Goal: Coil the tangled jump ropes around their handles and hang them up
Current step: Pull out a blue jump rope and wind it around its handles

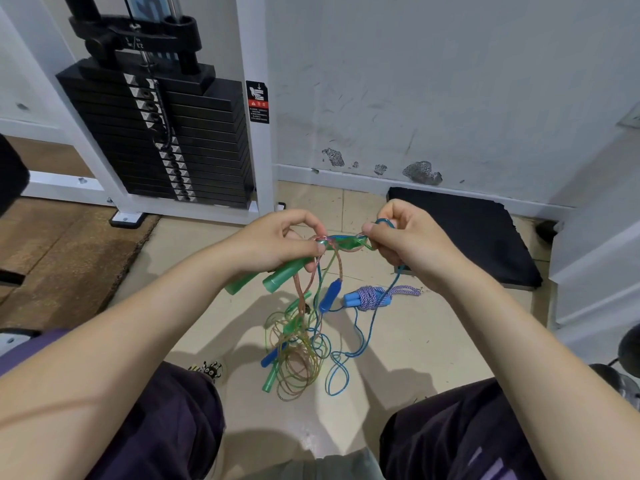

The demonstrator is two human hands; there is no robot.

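Note:
My left hand grips two translucent green handles and pinches a knot of pink and green cords. My right hand pinches the other end of that short green stretch, with a blue cord looped over its fingers. Below the hands hangs a tangle of green, orange and blue ropes reaching the floor, with a blue handle dangling in it. On the floor behind lies a purple-white rope coiled around light blue handles.
A black weight stack in a white frame stands at the back left. A black foam pad lies against the scuffed wall at the right. A brown mat covers the floor at the left. My knees frame the bottom of the view.

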